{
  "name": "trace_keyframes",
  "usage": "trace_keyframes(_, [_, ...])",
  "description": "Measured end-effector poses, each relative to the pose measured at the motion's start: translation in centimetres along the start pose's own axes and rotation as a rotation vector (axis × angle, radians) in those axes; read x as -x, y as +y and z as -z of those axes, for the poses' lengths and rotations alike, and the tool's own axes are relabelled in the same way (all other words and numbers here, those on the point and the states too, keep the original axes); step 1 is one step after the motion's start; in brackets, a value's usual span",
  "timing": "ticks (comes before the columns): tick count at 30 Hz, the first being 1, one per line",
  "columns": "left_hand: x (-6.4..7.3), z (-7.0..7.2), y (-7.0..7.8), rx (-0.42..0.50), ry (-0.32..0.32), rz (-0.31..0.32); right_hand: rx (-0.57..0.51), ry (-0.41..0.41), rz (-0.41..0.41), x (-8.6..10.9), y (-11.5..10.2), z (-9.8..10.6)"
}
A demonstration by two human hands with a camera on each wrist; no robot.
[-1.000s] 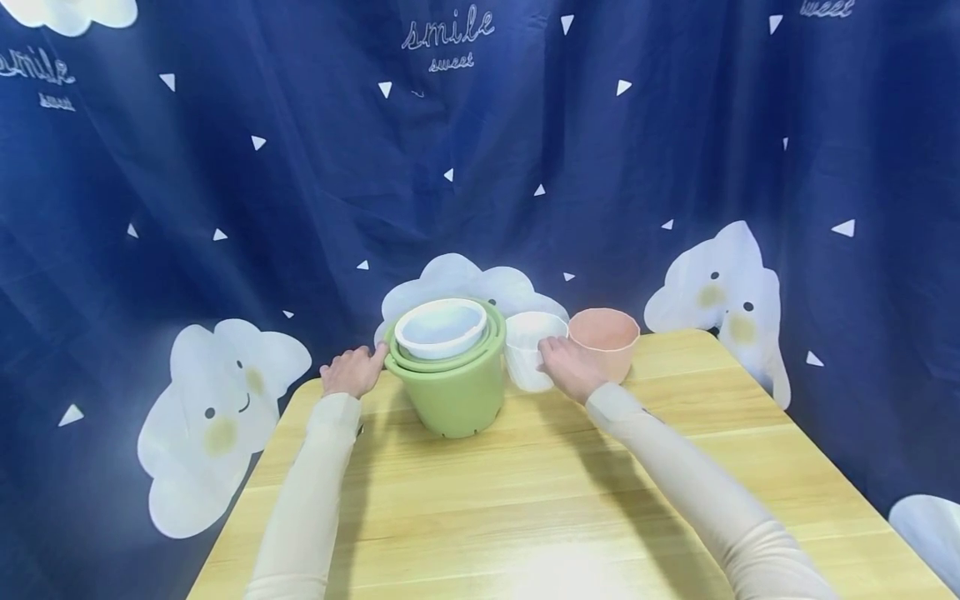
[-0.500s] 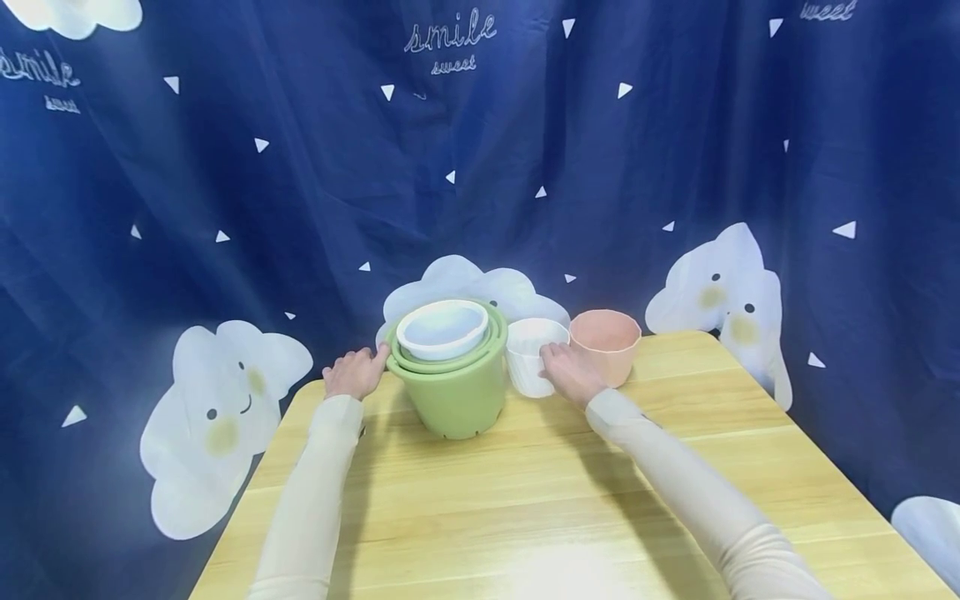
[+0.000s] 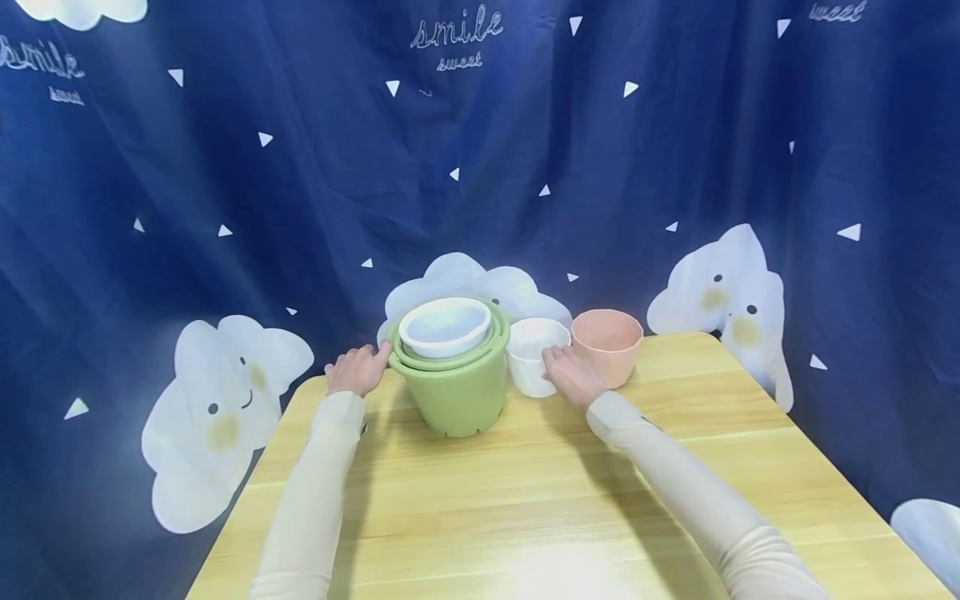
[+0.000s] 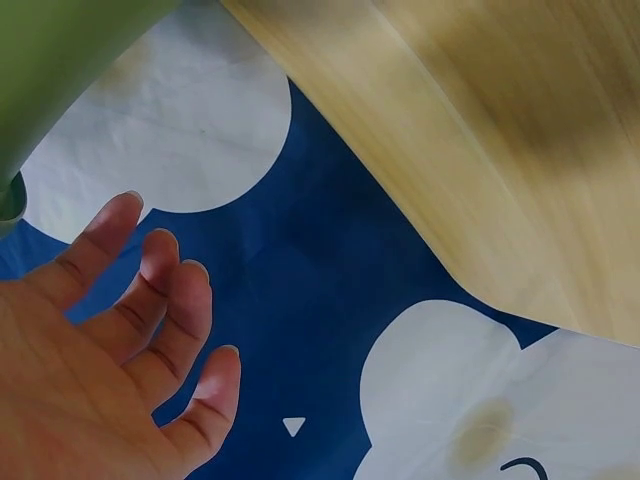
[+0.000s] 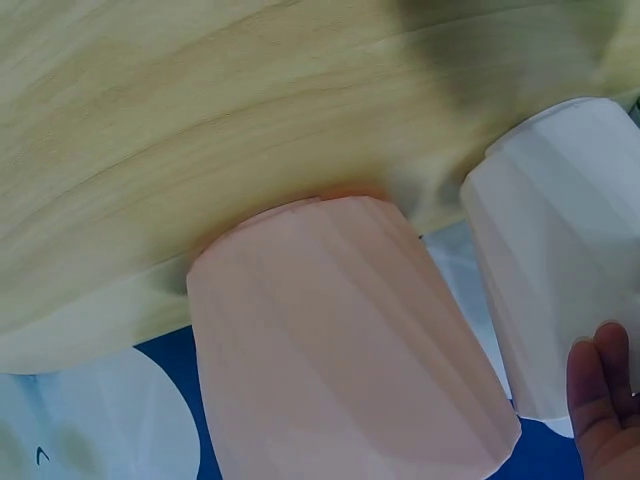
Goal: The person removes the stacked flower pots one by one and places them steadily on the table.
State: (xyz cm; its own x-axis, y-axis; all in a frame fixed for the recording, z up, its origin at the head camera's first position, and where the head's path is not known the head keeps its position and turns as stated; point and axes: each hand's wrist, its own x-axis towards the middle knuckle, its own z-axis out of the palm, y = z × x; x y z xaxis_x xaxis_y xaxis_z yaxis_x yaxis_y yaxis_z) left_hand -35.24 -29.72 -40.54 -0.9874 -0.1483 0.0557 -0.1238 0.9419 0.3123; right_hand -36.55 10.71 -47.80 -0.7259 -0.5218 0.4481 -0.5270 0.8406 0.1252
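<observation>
A large green flower pot stands with smaller pots nested in it, the topmost having a pale rim. My left hand is at its left side, thumb reaching the rim; in the left wrist view the other fingers are spread and loosely bent beside the green wall. To the right, a white ribbed flower pot stands upright. My right hand touches its right side; two straight fingers lie along its wall in the right wrist view. My right thumb is mostly hidden.
A peach flower pot stands right beside the white one, behind my right hand. All are near the back edge of the wooden table. A blue curtain with clouds hangs behind it.
The white pot has shifted slightly toward me, with my right hand staying on it. The left hand and the green pot look unchanged; the view itself shifts a little.
</observation>
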Motion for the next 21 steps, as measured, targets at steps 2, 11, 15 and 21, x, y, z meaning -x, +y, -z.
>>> trace_keyframes(2, [0.03, 0.10, 0.03, -0.002, -0.004, 0.001, -0.002, 0.000, -0.008, 0.00, -0.02, -0.03])
trace_keyframes(11, [-0.15, -0.07, -0.07, -0.011, -0.015, 0.009, -0.006, 0.019, -0.023, 0.11, -0.23, -0.03])
trace_keyframes(15, [-0.12, -0.01, -0.15, -0.004, -0.012, 0.008, 0.002, 0.024, -0.022, 0.06, -0.34, -0.09])
trace_keyframes(21, [0.08, 0.10, 0.12, 0.002, -0.008, 0.008, 0.005, 0.023, -0.024, 0.04, -0.57, 0.10])
